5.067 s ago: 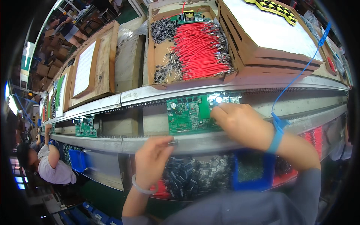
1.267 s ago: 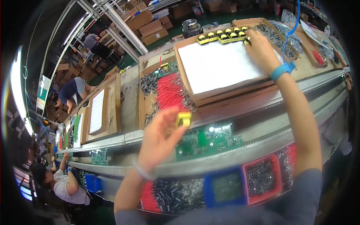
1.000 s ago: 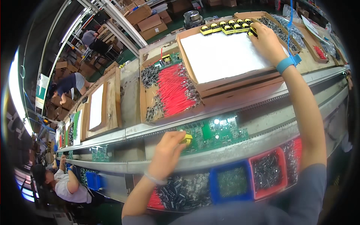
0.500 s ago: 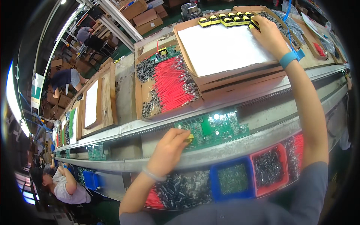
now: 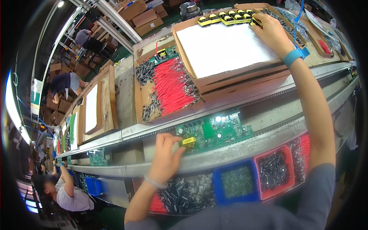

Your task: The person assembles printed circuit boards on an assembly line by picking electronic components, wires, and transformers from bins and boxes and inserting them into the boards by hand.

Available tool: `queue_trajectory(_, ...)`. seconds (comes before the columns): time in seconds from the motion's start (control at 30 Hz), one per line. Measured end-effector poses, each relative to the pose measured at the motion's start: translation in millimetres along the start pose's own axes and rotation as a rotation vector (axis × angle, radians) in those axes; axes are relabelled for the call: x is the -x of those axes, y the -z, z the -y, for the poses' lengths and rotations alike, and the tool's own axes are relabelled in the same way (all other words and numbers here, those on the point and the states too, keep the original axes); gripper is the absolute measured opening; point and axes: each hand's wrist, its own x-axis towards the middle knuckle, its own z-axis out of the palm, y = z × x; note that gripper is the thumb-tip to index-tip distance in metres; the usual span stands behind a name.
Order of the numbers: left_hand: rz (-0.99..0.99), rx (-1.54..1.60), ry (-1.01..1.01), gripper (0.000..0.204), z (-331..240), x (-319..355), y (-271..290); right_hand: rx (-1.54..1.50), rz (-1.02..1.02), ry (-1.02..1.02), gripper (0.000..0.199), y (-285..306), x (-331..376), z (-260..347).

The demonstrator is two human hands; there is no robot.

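Head view: a short line of dark print was borne on the side of a yellow component (image 5: 188, 142), block-shaped, which was set on the left part of a green circuit board (image 5: 208, 129). Similar small marks were carried by a row of yellow-and-black parts (image 5: 234, 20) on a white sheet (image 5: 226, 50). Beside the component, the left hand's (image 5: 165, 161) thumb and forefinger were parted; fingertip contact could not be told. A dark-and-yellow piece (image 5: 255, 24) was pinched by the right hand (image 5: 273, 32) at the row's right end.
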Motion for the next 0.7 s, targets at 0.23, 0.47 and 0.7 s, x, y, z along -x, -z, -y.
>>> queue_trajectory(0.23,0.027,0.343,0.363,0.011,20,2,-14,-0.326,-0.143,-0.077,0.034,35,0,24)
queue_trajectory(0.47,0.085,0.443,0.528,0.014,32,7,-11,-0.806,-0.156,0.168,0.022,127,69,125)
queue_trajectory(0.7,-0.020,0.308,0.361,0.013,31,7,-10,-0.741,0.390,0.364,0.028,110,165,145)
